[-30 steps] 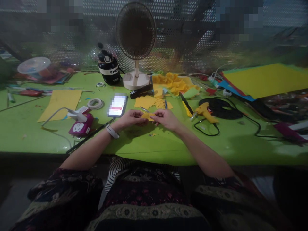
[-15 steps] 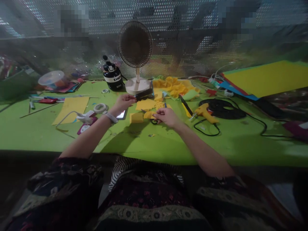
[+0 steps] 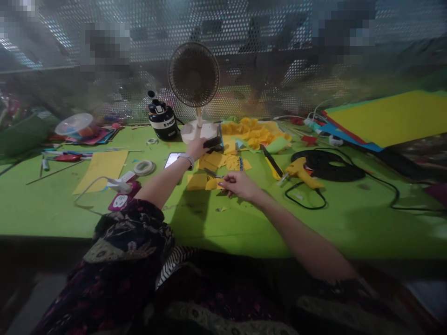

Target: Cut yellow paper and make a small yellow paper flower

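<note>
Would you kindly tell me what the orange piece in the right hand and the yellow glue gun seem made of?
The orange piece in the right hand looks like matte paper or card: thin, without shine. The glue gun seems smooth, hard plastic, judging by its evenly coloured, moulded-looking body.

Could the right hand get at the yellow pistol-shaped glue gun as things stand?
Probably yes: the long black-and-yellow utility knife lies mostly beyond the direct path to the glue gun. The bare right hand would likely need to release its small yellow paper piece first.
</note>
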The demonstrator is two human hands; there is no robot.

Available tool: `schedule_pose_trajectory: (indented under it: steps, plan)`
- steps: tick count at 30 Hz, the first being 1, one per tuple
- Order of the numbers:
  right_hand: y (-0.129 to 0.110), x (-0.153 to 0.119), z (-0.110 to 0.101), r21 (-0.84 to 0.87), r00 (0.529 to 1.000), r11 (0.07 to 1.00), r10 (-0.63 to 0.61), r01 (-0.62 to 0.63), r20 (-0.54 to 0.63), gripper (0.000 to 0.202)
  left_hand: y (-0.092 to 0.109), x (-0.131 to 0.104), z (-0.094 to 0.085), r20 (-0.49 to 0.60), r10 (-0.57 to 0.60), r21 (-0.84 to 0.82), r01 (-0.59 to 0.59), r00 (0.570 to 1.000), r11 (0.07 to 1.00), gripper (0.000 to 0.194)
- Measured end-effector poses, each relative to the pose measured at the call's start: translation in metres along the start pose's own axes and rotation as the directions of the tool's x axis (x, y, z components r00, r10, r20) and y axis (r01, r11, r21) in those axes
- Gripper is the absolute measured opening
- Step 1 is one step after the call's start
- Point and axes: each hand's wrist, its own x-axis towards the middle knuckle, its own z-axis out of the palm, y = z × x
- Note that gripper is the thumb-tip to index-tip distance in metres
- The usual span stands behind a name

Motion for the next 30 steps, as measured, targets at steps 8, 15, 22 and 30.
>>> schedule_pose_trajectory:
  steps: [8,15,22,30]
  plan:
    - [0.006,0.0,0.001,-0.013,0.998,1.0,0.017,-0.016,0.057,0.024,0.014,-0.004,-0.062,-0.107,0.075,0.115,-0.062,0.991,0.991,0.039]
    - [-0.007,-0.002,-0.015,-0.083,0.999,0.996,0.029,-0.027,0.026,0.028,0.026,-0.086,-0.118,-0.153,0.171,-0.052,-0.181,0.973,0.982,0.043]
    - [-0.015,0.003,-0.034,-0.028,0.994,1.0,0.01,-0.013,-0.106,0.027,0.016,-0.194,-0.09,-0.019,0.102,-0.159,-0.104,0.995,0.982,0.036]
    - [-0.011,0.0,-0.016,-0.025,0.995,0.995,0.092,-0.093,-0.033,0.024,0.009,-0.205,-0.067,-0.015,0.136,-0.205,-0.136,0.991,0.969,0.034]
